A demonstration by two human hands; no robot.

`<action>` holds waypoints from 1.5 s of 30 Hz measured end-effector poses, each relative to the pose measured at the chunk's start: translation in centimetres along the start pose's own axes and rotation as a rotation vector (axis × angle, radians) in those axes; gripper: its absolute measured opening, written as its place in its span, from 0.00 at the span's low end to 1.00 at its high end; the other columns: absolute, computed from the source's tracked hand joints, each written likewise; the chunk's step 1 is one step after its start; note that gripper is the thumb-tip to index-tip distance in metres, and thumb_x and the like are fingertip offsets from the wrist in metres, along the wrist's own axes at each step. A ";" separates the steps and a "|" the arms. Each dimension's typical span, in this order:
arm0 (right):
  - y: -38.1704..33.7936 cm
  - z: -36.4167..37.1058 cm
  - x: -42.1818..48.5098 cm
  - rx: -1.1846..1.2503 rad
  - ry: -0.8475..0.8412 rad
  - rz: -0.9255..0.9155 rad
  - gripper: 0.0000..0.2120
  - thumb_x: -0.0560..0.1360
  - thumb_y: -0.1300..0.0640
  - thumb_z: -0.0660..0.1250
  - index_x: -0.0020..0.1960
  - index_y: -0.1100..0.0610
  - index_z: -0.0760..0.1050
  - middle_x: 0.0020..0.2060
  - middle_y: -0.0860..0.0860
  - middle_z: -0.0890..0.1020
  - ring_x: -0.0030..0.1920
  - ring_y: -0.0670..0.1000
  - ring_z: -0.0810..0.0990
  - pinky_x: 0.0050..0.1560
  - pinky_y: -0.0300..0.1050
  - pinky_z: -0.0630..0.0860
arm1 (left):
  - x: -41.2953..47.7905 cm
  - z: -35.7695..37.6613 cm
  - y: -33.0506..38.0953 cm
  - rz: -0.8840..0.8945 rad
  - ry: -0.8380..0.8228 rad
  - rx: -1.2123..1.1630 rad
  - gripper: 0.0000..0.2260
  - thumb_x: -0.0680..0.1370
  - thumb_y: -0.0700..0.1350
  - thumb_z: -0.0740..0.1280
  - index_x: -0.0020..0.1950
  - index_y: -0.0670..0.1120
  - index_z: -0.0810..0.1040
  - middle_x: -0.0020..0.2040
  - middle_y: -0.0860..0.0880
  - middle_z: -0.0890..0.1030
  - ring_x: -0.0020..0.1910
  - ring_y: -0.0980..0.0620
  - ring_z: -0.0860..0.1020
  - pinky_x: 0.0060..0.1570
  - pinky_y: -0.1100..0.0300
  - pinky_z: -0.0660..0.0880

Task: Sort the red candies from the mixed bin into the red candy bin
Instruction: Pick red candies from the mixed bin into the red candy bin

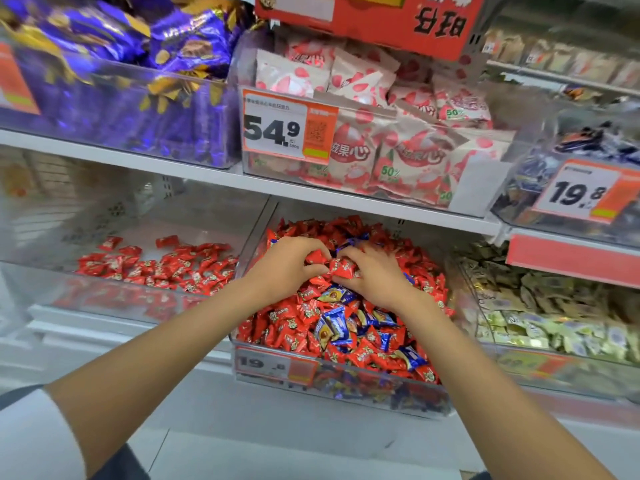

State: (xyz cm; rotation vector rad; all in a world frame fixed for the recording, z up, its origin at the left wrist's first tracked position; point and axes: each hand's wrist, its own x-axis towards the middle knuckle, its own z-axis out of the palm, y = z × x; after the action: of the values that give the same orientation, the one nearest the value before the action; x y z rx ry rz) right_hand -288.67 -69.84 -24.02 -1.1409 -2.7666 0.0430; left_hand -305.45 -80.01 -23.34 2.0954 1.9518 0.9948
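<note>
Store shelves (207,178) carry clear bins of wrapped sweets. On the lower shelf, your left hand (282,270) and right hand (375,277) are both in the mixed bin (346,388), with curled fingers (294,245) gripping red candies (341,266) at the top of the heap. Blue candies (334,325) lie scattered nearer you. Just left of it, the red candy bin (104,289) holds a thin layer of red ones. A price tag (273,363) sits on the mixed bin's front.
</note>
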 end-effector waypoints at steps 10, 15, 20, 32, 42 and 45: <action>0.8 -3.4 -3.8 0.455 0.071 0.020 0.21 0.78 0.55 0.67 0.69 0.51 0.71 0.68 0.48 0.74 0.69 0.48 0.70 0.65 0.36 0.63 | -1.0 -1.6 2.0 0.032 0.101 -0.102 0.04 0.78 0.49 0.67 0.52 0.52 0.76 0.46 0.56 0.76 0.44 0.57 0.74 0.46 0.57 0.71; 1.5 -4.2 -5.6 0.519 0.074 0.065 0.21 0.78 0.55 0.66 0.70 0.47 0.70 0.69 0.46 0.72 0.59 0.47 0.79 0.57 0.34 0.71 | -1.4 -0.5 2.1 0.048 -0.064 -0.060 0.07 0.81 0.46 0.60 0.57 0.53 0.74 0.53 0.56 0.75 0.52 0.57 0.73 0.55 0.57 0.70; 1.8 -4.9 -6.7 0.600 0.016 0.087 0.20 0.78 0.55 0.66 0.69 0.45 0.71 0.64 0.46 0.72 0.47 0.47 0.79 0.44 0.33 0.71 | -1.2 0.2 1.1 0.082 -0.328 0.146 0.16 0.78 0.54 0.64 0.66 0.57 0.74 0.62 0.55 0.76 0.63 0.54 0.71 0.64 0.52 0.66; 1.2 -3.1 -6.5 0.314 -0.060 0.002 0.31 0.73 0.45 0.70 0.74 0.45 0.64 0.60 0.49 0.73 0.59 0.49 0.73 0.61 0.42 0.69 | -1.8 0.0 1.5 0.035 -0.154 0.028 0.15 0.77 0.53 0.66 0.63 0.53 0.77 0.48 0.53 0.72 0.48 0.54 0.73 0.51 0.60 0.69; 0.7 -0.9 -6.3 0.345 0.047 -0.081 0.07 0.76 0.53 0.68 0.48 0.51 0.70 0.47 0.49 0.75 0.47 0.49 0.73 0.47 0.43 0.69 | -2.8 -1.5 2.6 0.050 0.017 -0.051 0.08 0.71 0.53 0.71 0.47 0.52 0.79 0.48 0.55 0.72 0.48 0.58 0.72 0.48 0.69 0.66; 1.1 -2.2 -7.0 0.478 0.075 -0.046 0.10 0.76 0.55 0.69 0.43 0.53 0.67 0.42 0.50 0.76 0.44 0.50 0.73 0.44 0.41 0.68 | -3.1 -1.7 2.9 0.056 -0.005 -0.049 0.11 0.68 0.58 0.71 0.45 0.55 0.77 0.48 0.55 0.77 0.48 0.57 0.74 0.50 0.63 0.71</action>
State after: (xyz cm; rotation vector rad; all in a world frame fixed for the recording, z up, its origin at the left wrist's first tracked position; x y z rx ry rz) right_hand -282.63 -74.04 -22.82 -0.9274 -2.5131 0.6056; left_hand -303.72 -83.97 -21.77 2.1348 1.8569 1.0349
